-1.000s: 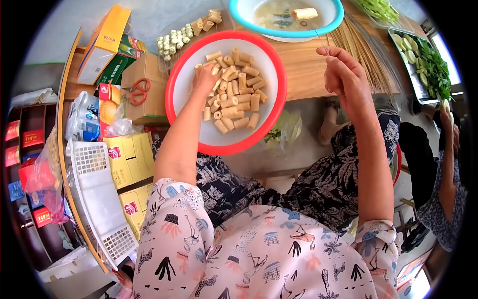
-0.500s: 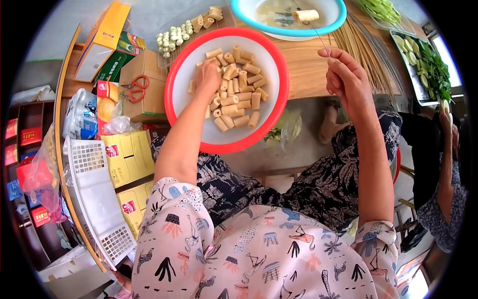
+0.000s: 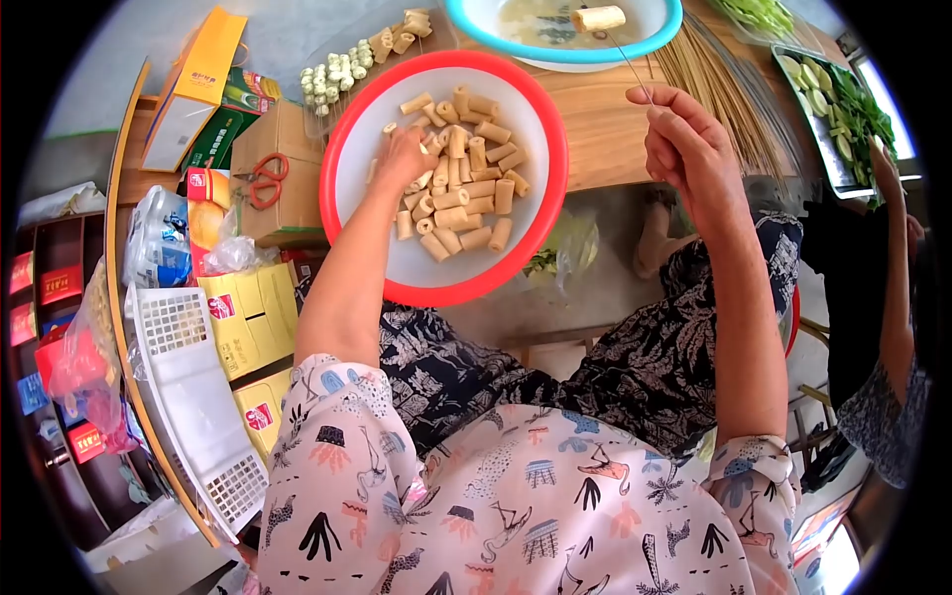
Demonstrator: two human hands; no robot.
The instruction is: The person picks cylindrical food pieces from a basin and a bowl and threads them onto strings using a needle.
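Note:
A white basin with a red rim [image 3: 546, 233] holds several short, hollow tan rolls [image 3: 451, 198]. In its upper left part my left hand [image 3: 405, 159] reaches down with curled fingers, closed around a roll among the others; its fingertips are partly hidden. My right hand [image 3: 689, 144] is raised to the right of the basin and pinches a thin skewer [image 3: 632, 67]. On the skewer's upper end is one roll [image 3: 598, 18], over the blue-rimmed basin [image 3: 662, 45], which has liquid in it.
Behind the red-rimmed basin, a clear tray [image 3: 315, 117] bears pale green-white skewered pieces and rolls. Bare skewers [image 3: 719, 94] lie on the wooden table [image 3: 605, 154]. Red scissors [image 3: 266, 180] are on a carton at left. At right, another person's hand [image 3: 886, 174] touches a tray of greens [image 3: 838, 119].
The view has shifted slightly. My left hand still works among the rolls, its fingers a little more curled. The skewer with its roll has tilted slightly away in my right hand.

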